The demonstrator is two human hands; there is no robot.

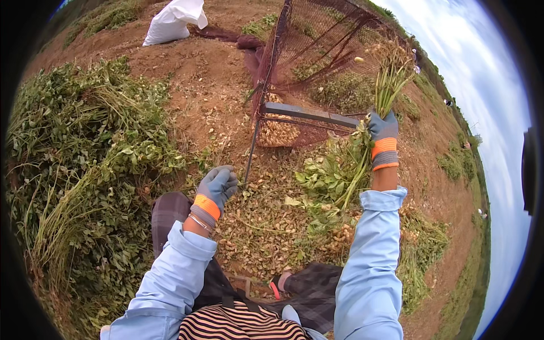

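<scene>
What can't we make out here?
All head view:
Stems of the peanut plants inside the right hand: hidden by its grip.
Palm of the left hand: turned away, hidden by its back.
Top of the maroon net: cut off by upper edge.
Far white specks, right: too small.

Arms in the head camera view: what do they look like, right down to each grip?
The left grip and right grip wear matching grey-blue gloves with orange-and-grey cuffs. Light blue sleeves have turned-back ends. A thin, pale bracelet sits beside the left glove's cuff.
</scene>
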